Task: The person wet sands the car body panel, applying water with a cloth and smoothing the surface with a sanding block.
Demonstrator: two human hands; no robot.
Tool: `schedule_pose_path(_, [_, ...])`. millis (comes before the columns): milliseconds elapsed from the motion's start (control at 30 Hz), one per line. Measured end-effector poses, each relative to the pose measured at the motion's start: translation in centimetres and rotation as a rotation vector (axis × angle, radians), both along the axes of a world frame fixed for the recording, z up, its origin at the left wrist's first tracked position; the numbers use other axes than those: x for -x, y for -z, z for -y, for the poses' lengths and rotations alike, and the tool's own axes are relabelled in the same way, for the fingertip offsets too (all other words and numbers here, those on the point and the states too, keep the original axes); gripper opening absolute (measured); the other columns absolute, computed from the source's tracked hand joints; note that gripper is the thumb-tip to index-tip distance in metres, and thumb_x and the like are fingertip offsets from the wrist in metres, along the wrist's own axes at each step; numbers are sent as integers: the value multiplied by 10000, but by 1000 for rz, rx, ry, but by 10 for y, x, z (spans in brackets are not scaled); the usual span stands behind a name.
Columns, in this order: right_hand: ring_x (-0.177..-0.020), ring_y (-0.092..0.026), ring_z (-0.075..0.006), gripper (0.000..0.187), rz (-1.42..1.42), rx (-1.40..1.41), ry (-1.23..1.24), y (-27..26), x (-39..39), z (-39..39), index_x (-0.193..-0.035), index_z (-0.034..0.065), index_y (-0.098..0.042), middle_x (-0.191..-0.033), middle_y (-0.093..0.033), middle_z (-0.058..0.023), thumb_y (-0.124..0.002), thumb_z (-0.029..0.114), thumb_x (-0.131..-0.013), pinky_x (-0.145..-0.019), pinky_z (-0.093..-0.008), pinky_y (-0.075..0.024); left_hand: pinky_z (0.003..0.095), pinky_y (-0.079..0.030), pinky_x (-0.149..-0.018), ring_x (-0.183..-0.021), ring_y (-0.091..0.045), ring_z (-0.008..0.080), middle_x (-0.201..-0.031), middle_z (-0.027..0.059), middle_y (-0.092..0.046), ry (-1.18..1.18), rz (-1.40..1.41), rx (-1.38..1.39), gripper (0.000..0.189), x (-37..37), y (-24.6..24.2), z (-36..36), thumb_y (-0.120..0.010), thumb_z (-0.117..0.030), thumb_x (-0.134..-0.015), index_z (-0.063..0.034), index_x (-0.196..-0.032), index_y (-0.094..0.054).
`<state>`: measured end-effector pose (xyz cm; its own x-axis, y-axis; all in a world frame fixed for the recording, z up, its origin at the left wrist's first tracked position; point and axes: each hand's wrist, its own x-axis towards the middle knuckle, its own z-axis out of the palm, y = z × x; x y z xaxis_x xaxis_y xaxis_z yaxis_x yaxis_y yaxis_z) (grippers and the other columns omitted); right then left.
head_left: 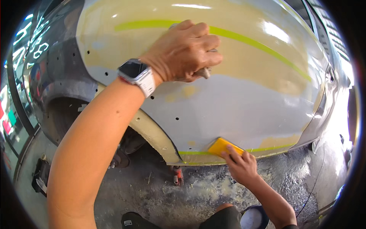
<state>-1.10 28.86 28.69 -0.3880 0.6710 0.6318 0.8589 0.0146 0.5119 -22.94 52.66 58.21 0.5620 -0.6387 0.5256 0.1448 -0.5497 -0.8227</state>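
My left hand, with a watch on its wrist, is closed on a bunched greyish cloth against the upper part of a car body panel. Only small bits of the cloth show between the fingers. Lower right, my right hand holds a yellow sanding block against the panel's bottom edge. The panel has grey and beige patches. A yellow-green tape strip curves across its upper part, and another green strip runs along the bottom edge, partly behind the block.
A wheel arch opens at the panel's left, with a brake disc inside. Below the panel stands a red support. The concrete floor is wet and stained. A round container sits near my leg; a dark bag-like object lies far left.
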Motion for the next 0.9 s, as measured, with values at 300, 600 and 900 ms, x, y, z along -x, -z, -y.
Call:
schedule_pose_path(300, [-1235, -617, -251, 607, -1939, -584, -298, 102, 18, 55, -1510, 87, -523, -1486, -510, -121, -610, -66, -929, -1071, -375, -486, 439, -484, -775, -886, -590, 288, -946, 46, -605, -52, 26, -8, 136, 1, 4, 5, -721, -128, -696, -123, -807, -642])
schedule_pose_path(600, [-1018, -699, -194, 588, -2664, -838, -599, 111, 32, 75, -1517, 78, -482, -1238, -672, -90, -636, -9, -957, -903, -375, -590, 499, -466, -840, -950, -553, 373, -995, 126, -591, -131, -27, 69, 223, 2, 5, 16, -724, -91, -676, -54, -875, -630])
schedule_pose_path(900, [-1264, -612, -364, 603, -1367, -307, 590, 160, -14, 227, -1308, 27, -651, -1361, -599, -195, -734, 15, -712, -1073, -418, -504, 470, -459, -935, -1076, -573, 307, -1098, 57, -591, -103, -1, 185, 357, -45, 48, 38, -777, -136, -635, -128, -964, -638])
